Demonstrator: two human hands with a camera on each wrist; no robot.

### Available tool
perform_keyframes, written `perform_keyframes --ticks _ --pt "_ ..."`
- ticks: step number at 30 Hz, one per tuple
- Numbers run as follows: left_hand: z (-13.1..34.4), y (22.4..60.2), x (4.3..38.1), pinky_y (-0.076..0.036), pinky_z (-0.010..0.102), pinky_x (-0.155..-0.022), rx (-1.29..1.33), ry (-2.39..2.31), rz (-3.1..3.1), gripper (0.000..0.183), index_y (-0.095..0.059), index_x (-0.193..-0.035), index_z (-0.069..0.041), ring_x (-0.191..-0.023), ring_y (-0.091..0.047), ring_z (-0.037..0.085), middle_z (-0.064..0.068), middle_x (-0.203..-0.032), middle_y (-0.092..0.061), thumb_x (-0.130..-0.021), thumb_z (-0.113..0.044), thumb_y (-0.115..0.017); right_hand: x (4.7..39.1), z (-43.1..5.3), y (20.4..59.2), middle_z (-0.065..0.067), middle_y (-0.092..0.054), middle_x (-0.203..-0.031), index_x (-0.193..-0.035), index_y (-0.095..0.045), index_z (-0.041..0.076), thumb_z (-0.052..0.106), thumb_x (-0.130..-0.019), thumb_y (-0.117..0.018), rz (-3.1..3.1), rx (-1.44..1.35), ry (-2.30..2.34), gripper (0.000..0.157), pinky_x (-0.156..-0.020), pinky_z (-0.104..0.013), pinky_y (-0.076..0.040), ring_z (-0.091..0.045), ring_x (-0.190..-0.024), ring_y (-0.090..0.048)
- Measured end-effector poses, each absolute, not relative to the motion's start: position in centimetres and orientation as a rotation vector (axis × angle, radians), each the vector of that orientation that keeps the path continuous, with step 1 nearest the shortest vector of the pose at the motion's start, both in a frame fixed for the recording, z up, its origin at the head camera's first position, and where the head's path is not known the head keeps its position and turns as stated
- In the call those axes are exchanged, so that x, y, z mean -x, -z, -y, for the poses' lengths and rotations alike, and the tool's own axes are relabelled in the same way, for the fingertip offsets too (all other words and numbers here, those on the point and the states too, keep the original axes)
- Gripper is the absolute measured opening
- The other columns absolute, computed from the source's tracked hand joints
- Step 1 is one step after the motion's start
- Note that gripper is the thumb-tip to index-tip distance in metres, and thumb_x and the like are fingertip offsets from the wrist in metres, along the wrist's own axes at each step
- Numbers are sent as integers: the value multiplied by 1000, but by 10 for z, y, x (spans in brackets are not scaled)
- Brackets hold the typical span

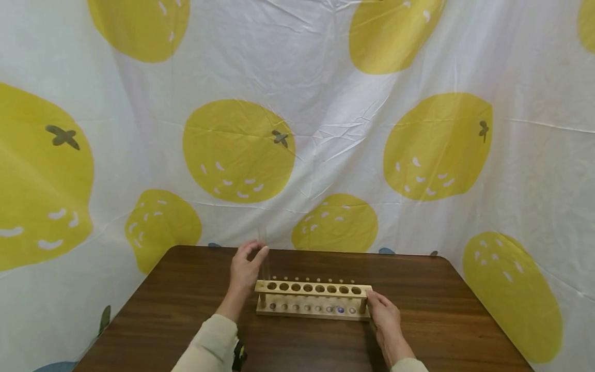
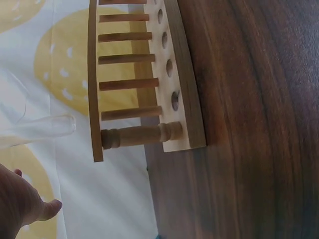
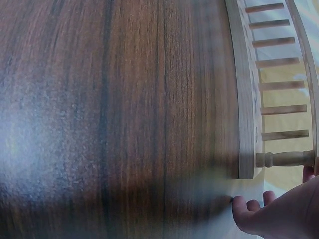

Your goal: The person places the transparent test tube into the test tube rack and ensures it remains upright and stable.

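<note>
The L hand point(image 1: 246, 263) pinches a clear tube point(image 2: 50, 127) b/w thumb & fingers. The tube stands nearly straight up, w/ a bit of a lean. It's just past the L end of the wood rack point(image 1: 313, 293), on the side away from the person. In the L wrist view, the tube's round end is near the rack's top board point(image 2: 94, 74), w/ a small gap b/w them.

The R hand point(image 1: 387, 315) grips the rack's R end, w/ the thumb up by the top board. In the R wrist view, its other fingers point(image 3: 241, 211) bend in by the end of the base.

The rack sits upright on the bench point(image 1: 446, 310), in the mid. Its top board has 8 round holes in a row, & the base has 8 small dents under them. Thin pegs point(image 2: 128, 83) stand in a row along the back, & a fat round post point(image 2: 139, 135) holds up each end. One dent near the R end has a blue-purple spot point(image 1: 341, 310); too small to tell what it is.

The bench is dk brown w/ wood lines. Behind it hangs a white cloth point(image 1: 325, 67) w/ big yellow lemons point(image 1: 239, 150) & lots of creases. Both arms have pale sleeves point(image 1: 206, 341). By the L cuff there's a blk thing point(image 1: 239, 356) w/ a yellow bit; can't tell what.
</note>
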State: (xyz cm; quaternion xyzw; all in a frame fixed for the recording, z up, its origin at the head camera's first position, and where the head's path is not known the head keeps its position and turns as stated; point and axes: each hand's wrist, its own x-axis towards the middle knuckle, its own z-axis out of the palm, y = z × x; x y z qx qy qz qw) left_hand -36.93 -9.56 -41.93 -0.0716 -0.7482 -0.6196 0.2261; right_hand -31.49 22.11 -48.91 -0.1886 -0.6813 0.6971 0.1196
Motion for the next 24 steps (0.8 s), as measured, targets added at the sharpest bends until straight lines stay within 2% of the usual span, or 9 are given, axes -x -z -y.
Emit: perform_keyframes --ticks 6,13,21,24 --pt "90 426 371 -28 53 -112 223 1730 2047 28 -72 -110 -3 -133 -43 34 13 -136 -55 -94 -26 -72 315 -221 490 -31 -40 -146 -138 -50 -10 36 -100 -57 1997 553 -2018 60 -112 -52 -28 -42 -136 -36" --pt "86 435 371 -28 52 -112 232 1749 2011 25 -72 -108 1 -130 -46 36 18 -134 -55 -93 -19 -72 314 -220 489 -31 -42 -145 -136 -51 -11 33 -101 -57 1990 538 -2005 56 -111 -51 -29 -42 -134 -37" --pt "87 444 369 -25 58 -111 218 1736 2072 28 -72 -110 -1 -133 -41 39 16 -139 -51 -93 -24 -72 315 -221 488 -31 -40 -146 -137 -50 -11 33 -102 -55 2008 541 -2014 57 -112 -51 -28 -43 -136 -35" --pt "87 447 368 -26 59 -110 236 1701 2078 28 -72 -109 1 -132 -42 42 20 -138 -52 -92 -21 -73 315 -221 488 -31 -41 -146 -137 -50 -11 33 -102 -55 2010 545 -2012 57 -112 -51 -29 -43 -135 -36"
